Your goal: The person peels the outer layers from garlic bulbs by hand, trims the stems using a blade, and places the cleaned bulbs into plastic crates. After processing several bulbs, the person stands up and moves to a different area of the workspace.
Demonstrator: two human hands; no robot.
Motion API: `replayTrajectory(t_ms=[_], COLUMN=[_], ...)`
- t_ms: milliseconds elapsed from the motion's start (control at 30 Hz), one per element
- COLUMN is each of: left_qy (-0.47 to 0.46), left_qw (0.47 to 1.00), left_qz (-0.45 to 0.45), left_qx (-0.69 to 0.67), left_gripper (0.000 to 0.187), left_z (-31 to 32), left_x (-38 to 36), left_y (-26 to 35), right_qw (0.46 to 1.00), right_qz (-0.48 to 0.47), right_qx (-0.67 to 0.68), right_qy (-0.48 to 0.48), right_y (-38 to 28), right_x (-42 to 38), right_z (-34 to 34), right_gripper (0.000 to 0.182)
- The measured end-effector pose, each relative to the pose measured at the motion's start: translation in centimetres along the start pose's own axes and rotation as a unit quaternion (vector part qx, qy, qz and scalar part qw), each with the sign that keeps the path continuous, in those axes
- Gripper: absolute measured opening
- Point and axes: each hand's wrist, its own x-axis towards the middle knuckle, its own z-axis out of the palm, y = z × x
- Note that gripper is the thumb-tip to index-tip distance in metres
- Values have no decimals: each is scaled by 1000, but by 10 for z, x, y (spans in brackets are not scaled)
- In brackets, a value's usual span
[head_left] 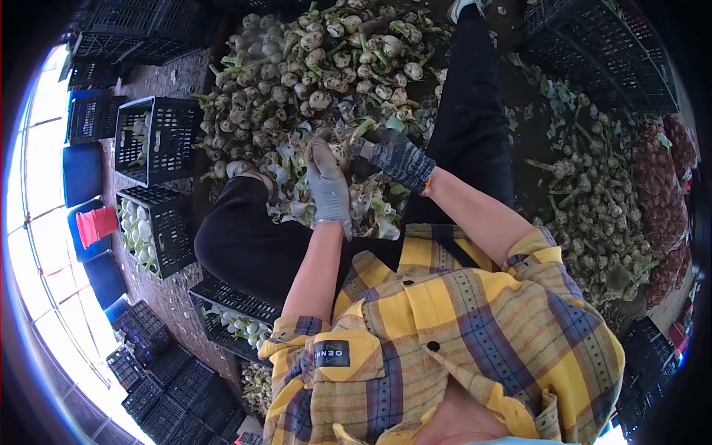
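My left hand (pixel 328 182), in a pale grey glove, is closed around a dirty bulb with a green stem (pixel 341 153), which looks like garlic or onion. My right hand (pixel 401 159), in a dark speckled glove with an orange cuff edge, is closed beside that bulb. Whatever the right fingers grip is hidden. Under both hands lie loose peeled skins and leaf scraps (pixel 378 211). Beyond them spreads a big heap of soil-covered bulbs with green stems (pixel 319 63).
Black crates with pale cleaned bulbs stand at left, one upright crate (pixel 172 230) and another by my knee (pixel 215 300). A second bulb pile (pixel 593 215) lies at right, beside red mesh sacks (pixel 660 193). Stacked crates (pixel 604 55) rise at upper right. My legs flank the scraps.
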Motion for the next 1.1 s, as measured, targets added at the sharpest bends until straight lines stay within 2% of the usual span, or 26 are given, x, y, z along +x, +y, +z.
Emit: replayTrajectory(t_ms=[33, 233, 400, 500, 600, 700, 800, 900, 967, 1000, 1033, 1100], left_qy=[-4, -11, 6, 19, 14, -28, 7, -54, -25, -8, -25, -33], left_qw=[1000, 999, 997, 1000, 998, 993, 967, 963, 997, 992, 995, 996], left_qz=[0, 3, 56, -17, 9, -102, -241, -247, -57, 41, 43, -84], left_qx=[4, 44, 47, 8, 55, -43, -84, -88, 52, 122, 84, 11], left_gripper=[43, 38, 37, 38, 41, 45, 47, 43, 41, 40, 37, 35], left_z=[-1, -3, 4, 3, -4, -6, 13, 15, 17, 19, 18, 11], left_x=[0, -3, 0, -3, 4, 5, -3, -6, -9, -10, -10, -5], left_y=[-2, -2, -6, -3, -12, -4, 28, 40, 19, 14, 13, 14], right_qw=[999, 999, 984, 983, 984, 977, 976, 974, 976, 979, 982, 979], right_qz=[2, -11, -27, -43, -44, -54, -59, -14, 30, 50, 70, 37], right_qx=[36, -48, -177, -178, -175, -203, -206, -220, -207, -184, -161, -184], right_qy=[8, 3, -19, -17, -9, 20, 43, 59, 66, 67, 67, 84], right_y=[-5, -18, -8, -8, -1, 5, 5, 1, -1, -1, -1, 2], right_x=[0, 1, 2, 0, 1, 0, 0, 3, 3, 5, 7, 9], right_z=[2, 2, -2, -2, -1, 1, 3, 3, 2, 1, 1, 1], right_gripper=[27, 26, 26, 27, 27, 28, 28, 28, 27, 27, 27, 28])
